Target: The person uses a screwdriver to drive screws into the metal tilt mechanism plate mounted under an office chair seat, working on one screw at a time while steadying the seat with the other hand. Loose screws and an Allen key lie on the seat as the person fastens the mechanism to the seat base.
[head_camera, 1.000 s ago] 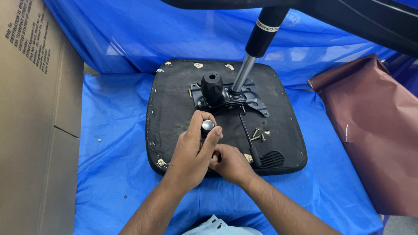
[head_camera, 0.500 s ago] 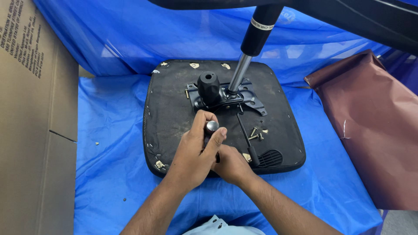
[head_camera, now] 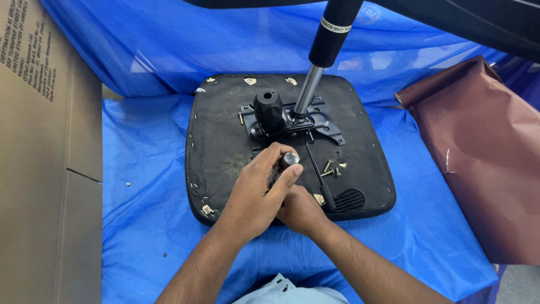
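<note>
Both hands meet over the front part of an upturned black chair seat (head_camera: 225,146), which lies flat on a blue plastic sheet (head_camera: 143,169). The left hand (head_camera: 256,194) is closed around a tool with a round metal end (head_camera: 290,159); the thumb and the fingers wrap it, and only the shiny end shows above them. The right hand (head_camera: 301,209) sits just under and behind the left one, closed as a fist, but what it grips is hidden by the left hand, so this cannot be told. Just beyond the hands, a black metal plate (head_camera: 323,118) is fixed on the seat, with a black round knob (head_camera: 268,107) standing on it and a silver and black gas cylinder (head_camera: 318,67) rising beside the knob. Some loose screws (head_camera: 331,169) lie on the seat to the right of the hands, near a thin black lever (head_camera: 319,180). On the left stands a cardboard box (head_camera: 45,157), and on the right lies a dark red bag (head_camera: 484,163).
</note>
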